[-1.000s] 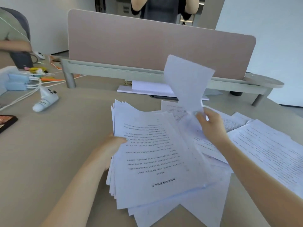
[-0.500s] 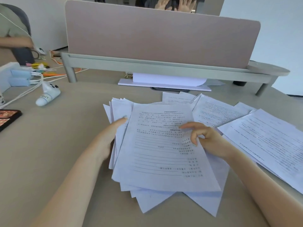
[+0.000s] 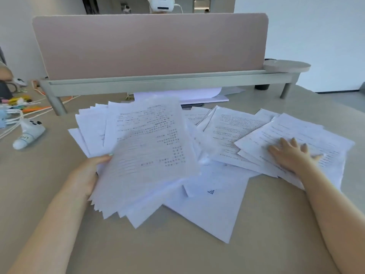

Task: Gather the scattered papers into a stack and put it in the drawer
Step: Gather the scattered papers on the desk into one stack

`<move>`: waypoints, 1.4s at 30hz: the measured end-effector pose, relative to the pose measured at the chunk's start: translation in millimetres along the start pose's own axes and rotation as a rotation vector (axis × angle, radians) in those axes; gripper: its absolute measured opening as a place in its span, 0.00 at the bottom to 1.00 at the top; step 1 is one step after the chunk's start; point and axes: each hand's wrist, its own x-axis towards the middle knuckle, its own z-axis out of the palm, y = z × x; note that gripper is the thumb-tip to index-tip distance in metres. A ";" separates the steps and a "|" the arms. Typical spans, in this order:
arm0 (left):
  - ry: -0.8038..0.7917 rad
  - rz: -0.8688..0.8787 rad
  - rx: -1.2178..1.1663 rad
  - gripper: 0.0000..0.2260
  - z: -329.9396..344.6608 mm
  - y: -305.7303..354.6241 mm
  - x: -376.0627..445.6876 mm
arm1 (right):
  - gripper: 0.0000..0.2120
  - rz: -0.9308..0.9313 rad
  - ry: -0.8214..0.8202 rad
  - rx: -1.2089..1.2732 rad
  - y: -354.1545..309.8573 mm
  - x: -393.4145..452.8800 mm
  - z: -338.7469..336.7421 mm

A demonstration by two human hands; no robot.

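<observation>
A thick, uneven stack of printed papers [image 3: 146,151] is tilted up off the desk at centre left, its edges fanned out. My left hand [image 3: 88,173] grips its left edge, thumb on top. To the right, several loose printed sheets [image 3: 233,133] lie overlapping on the desk. My right hand [image 3: 292,155] lies flat with fingers spread on the top sheet [image 3: 308,133] of the right-hand pile. More blank-looking sheets [image 3: 213,210] stick out under the stack toward me. No drawer is in view.
A pink divider panel [image 3: 150,44] on a grey shelf rail [image 3: 158,84] crosses the far side of the beige desk [image 3: 158,250]. Flat white items [image 3: 197,96] sit under the rail. A white tube [image 3: 27,135], cables and small coloured items lie at far left.
My left hand has lifted the stack's left edge and tilted it up. My right hand left the stack's top sheet and moved right, onto the loose sheets.
</observation>
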 end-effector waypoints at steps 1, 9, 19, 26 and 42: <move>-0.031 0.021 -0.034 0.11 3.6 0.8 1.3 | 0.29 -0.041 -0.032 -0.016 1.7 -0.9 1.6; -0.309 0.013 0.081 0.10 138.5 19.5 4.6 | 0.18 -0.238 -0.064 0.581 -8.4 -27.4 -12.6; -0.450 0.062 0.639 0.10 302.2 8.4 32.8 | 0.27 0.232 0.198 0.781 66.2 21.9 -29.8; 0.007 0.129 1.303 0.32 284.1 -9.5 90.2 | 0.31 0.186 0.115 0.428 60.6 29.5 -18.8; -0.561 -0.190 0.647 0.17 308.4 -9.6 59.4 | 0.36 -0.093 -0.050 0.773 45.1 28.7 -13.4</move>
